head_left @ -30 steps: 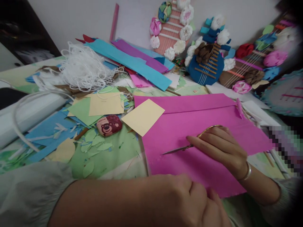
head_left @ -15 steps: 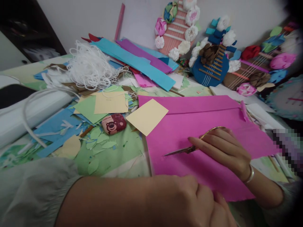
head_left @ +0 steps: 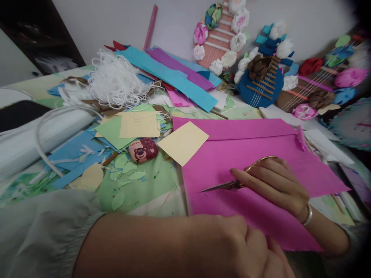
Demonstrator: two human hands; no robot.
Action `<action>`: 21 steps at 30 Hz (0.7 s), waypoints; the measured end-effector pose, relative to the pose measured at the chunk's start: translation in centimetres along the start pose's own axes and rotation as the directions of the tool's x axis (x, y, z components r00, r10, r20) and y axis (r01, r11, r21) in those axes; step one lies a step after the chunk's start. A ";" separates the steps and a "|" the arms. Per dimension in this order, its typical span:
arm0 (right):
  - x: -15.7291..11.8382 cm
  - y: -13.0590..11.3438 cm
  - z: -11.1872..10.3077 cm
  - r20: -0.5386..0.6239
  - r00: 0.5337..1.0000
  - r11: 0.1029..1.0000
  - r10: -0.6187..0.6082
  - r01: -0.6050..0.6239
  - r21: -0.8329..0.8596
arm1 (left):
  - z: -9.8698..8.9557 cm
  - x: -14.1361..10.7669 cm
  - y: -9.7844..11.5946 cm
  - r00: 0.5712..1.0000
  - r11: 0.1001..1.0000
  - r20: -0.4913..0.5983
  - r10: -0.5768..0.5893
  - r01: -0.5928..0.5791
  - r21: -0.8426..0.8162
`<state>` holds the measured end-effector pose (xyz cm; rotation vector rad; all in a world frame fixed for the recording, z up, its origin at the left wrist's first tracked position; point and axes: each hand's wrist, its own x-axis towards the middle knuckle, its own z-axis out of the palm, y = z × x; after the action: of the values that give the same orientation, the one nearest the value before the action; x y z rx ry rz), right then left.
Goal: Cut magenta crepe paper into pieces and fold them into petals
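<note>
My right hand [head_left: 278, 187] is closed around the gold handles of a pair of scissors [head_left: 223, 186]. Their narrow blades point left and look closed or nearly so, over a large sheet of magenta paper [head_left: 246, 154]. A strip along the sheet's far side is folded over. At the near edge, my left hand [head_left: 246, 247] has its fingers curled on the paper, which bulges up between the two hands. The fingertips are partly hidden. A cream paper square [head_left: 184, 143] lies across the sheet's left edge.
A small bear-printed case [head_left: 143, 150] sits left of the sheet among paper scraps [head_left: 124, 168]. Behind are a heap of white string [head_left: 116, 81] and blue paper strips [head_left: 168, 77]. Flower-decorated paper instruments, including a blue one [head_left: 261, 88], lean on the wall.
The view has shifted slightly, so the table things appear a little further right. The near edge of the magenta paper sits slightly lower. Both hands keep their grips.
</note>
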<state>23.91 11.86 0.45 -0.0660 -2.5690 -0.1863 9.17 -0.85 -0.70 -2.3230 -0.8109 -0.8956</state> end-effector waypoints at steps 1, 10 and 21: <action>0.0 0.0 0.0 -0.006 1.000 1.000 0.000 0.000 0.001 | 0.0 0.0 0.0 1.000 1.000 0.008 0.000 0.000 -0.002; 0.3 -0.3 -0.1 0.008 1.000 1.000 0.004 -0.003 -0.026 | 0.7 -0.1 0.6 0.997 0.998 -0.033 -0.063 0.063 0.006; 0.5 -0.5 0.0 0.024 1.000 1.000 -0.004 0.004 -0.027 | 0.6 0.4 0.7 0.999 0.995 0.026 -0.048 0.046 0.089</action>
<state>23.45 11.37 0.64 -0.0738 -2.5904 -0.2228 10.15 -0.82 -0.99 -2.2531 -0.9017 -0.8316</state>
